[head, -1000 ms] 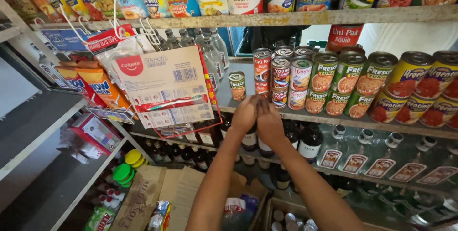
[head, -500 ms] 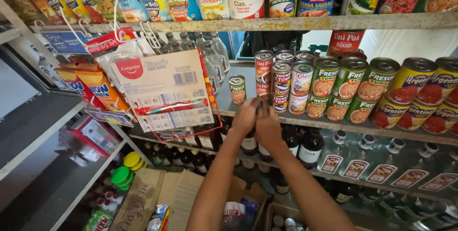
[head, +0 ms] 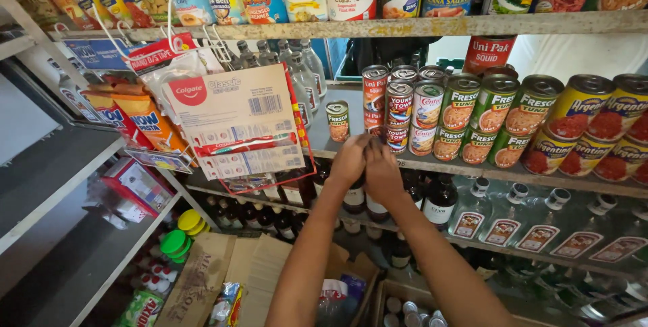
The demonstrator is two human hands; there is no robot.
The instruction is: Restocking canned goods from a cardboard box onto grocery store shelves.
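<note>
A cramped shop aisle of metal shelving (head: pixel 472 168), crowded with tinned goods and bottles, seen from above the person's own arms. The left hand (head: pixel 349 159) and right hand (head: pixel 382 168) are raised together, pressed side by side at the front edge of the middle shelf, curled toward a stack of small tins (head: pixel 398 116) just beyond the fingertips; whether they clasp a tin cannot be told, as the backs of the hands hide the palms. The tins stand upright, long axes vertical, labels outward, two high, likely so shoppers can read them. A single green-labelled tin (head: pixel 337 120) stands alone just left of the hands. Further right run rows of green tuna tins (head: pixel 496 114) and yellow meat tins (head: pixel 586 121). Directly under the hands, dark glass bottles (head: pixel 440 199) stand necks up on the lower shelf, clear bottles (head: pixel 513 215) beside them. Up and left hangs a carded strip of toothpaste sachets (head: pixel 236 121). Below the forearms lie flattened cardboard boxes (head: pixel 223 276)
</note>
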